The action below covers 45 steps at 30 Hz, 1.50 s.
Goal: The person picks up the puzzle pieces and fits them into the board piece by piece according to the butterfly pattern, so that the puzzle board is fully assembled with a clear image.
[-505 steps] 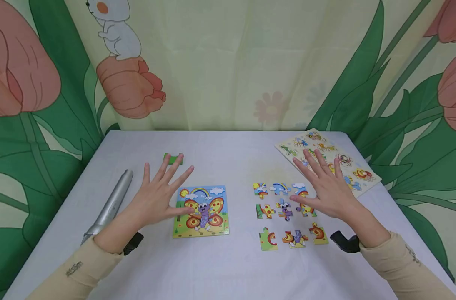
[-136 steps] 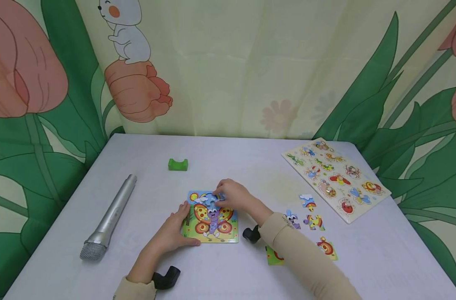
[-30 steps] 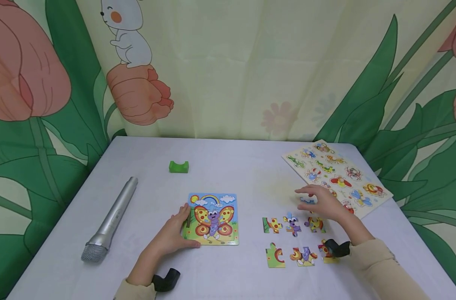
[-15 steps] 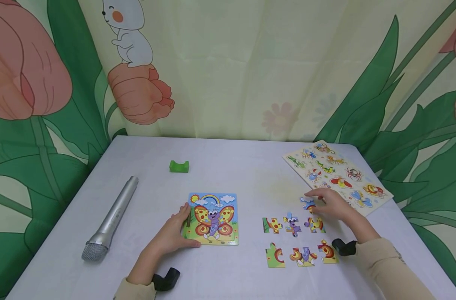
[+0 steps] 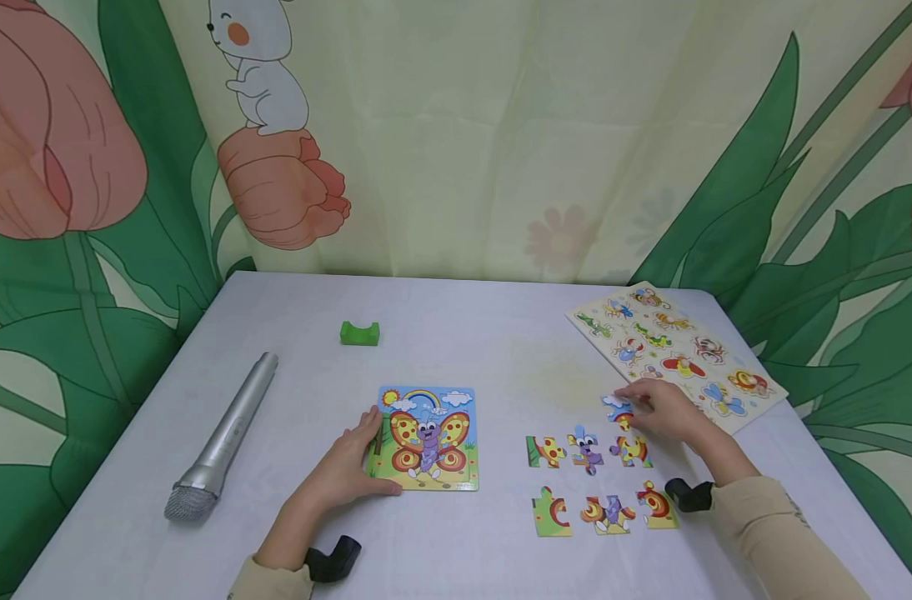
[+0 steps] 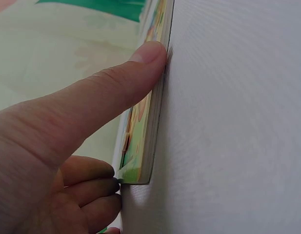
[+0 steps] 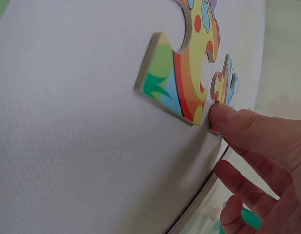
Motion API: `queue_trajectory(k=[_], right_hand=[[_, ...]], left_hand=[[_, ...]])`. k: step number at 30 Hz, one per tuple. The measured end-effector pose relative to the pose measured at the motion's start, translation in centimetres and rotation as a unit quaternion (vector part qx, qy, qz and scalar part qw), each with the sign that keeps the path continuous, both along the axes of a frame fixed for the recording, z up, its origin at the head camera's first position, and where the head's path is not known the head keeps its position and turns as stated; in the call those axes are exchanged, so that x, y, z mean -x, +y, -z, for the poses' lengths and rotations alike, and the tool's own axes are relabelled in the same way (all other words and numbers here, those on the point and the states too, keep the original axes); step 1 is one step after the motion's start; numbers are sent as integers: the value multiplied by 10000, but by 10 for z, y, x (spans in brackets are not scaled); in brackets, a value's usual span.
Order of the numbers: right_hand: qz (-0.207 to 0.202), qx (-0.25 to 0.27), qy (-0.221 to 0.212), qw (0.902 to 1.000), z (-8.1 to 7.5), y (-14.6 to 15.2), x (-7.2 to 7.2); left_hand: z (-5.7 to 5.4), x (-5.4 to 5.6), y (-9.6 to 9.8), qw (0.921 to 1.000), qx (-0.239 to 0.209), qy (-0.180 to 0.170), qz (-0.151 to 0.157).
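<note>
Resting on the bench [image 5: 456,333], the left hand [image 5: 343,475] lies against the near-left corner of the butterfly board [image 5: 428,437], thumb along its left edge and fingers curled at the corner. The right hand [image 5: 662,410] touches a cloud piece [image 5: 615,406] lying flat at the far right of the loose pieces [image 5: 587,483]; the grip looks like a fingertip pinch, though the view is too close to be sure. Just beyond sits an insect board [image 5: 673,350].
</note>
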State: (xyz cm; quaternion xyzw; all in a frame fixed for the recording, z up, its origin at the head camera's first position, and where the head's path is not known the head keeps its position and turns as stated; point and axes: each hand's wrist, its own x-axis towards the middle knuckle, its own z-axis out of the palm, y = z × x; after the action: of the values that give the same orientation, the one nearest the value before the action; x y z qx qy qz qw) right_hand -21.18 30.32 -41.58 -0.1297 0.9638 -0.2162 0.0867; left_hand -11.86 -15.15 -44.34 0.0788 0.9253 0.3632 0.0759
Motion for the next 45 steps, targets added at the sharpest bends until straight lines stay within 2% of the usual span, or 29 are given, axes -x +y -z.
queue_trajectory(k=[12, 22, 29, 34, 45], right_hand=[[-34, -77, 58, 9999, -2, 1, 0], [-141, -78, 88, 9998, -10, -4, 0], [-448, 50, 300, 9985, -17, -24, -1], [-718, 123, 436, 9964, -16, -42, 2], [-1274, 624, 412, 9890, -13, -87, 5]], left_hand=[[0, 0, 1, 10000, 39, 24, -3], [0, 0, 1, 10000, 40, 19, -1], [0, 1, 1, 10000, 19, -26, -20], [1, 0, 1, 10000, 1, -52, -58], [0, 0, 0, 10000, -37, -23, -19]])
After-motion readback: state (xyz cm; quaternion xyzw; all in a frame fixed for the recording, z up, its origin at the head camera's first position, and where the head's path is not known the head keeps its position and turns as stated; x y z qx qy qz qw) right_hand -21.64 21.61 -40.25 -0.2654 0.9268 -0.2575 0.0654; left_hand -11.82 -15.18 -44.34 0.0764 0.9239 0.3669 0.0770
